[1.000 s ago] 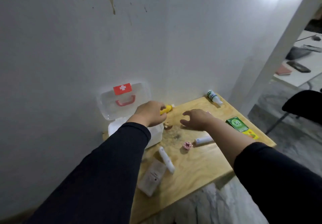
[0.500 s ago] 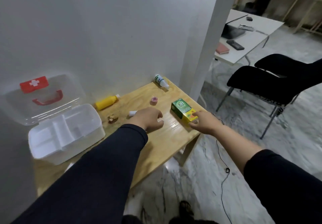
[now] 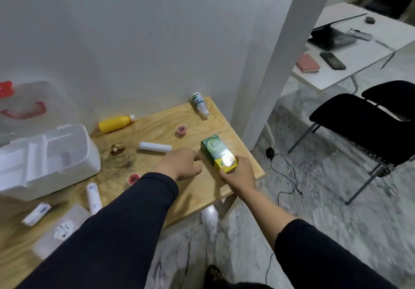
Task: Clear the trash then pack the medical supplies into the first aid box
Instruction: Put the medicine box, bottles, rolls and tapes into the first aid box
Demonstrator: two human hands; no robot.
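Observation:
A green and yellow carton (image 3: 215,151) lies near the right edge of the wooden table (image 3: 202,190). My right hand (image 3: 239,174) grips its near yellow end. My left hand (image 3: 183,164) rests on the table just left of the carton, fingers loosely curled, holding nothing. The white first aid box (image 3: 67,154) stands open at the left, its clear lid (image 3: 27,100) leaning on the wall. A yellow bottle (image 3: 115,123), a white and green bottle (image 3: 199,104), a white roll (image 3: 155,147), two pink tape rolls (image 3: 182,130) (image 3: 134,178) and brown scraps (image 3: 116,148) lie on the table.
Two white tubes (image 3: 93,197) (image 3: 37,213) and a clear packet (image 3: 60,230) lie near the front left. A white pillar (image 3: 278,64) stands just beyond the table's right corner. Black chairs (image 3: 359,127) and a desk (image 3: 341,64) are at the right. A black cable (image 3: 283,172) trails on the floor.
My right hand has closed on the carton's near end. My left hand has slid right towards the carton. The view has shifted, showing more of the table's front left.

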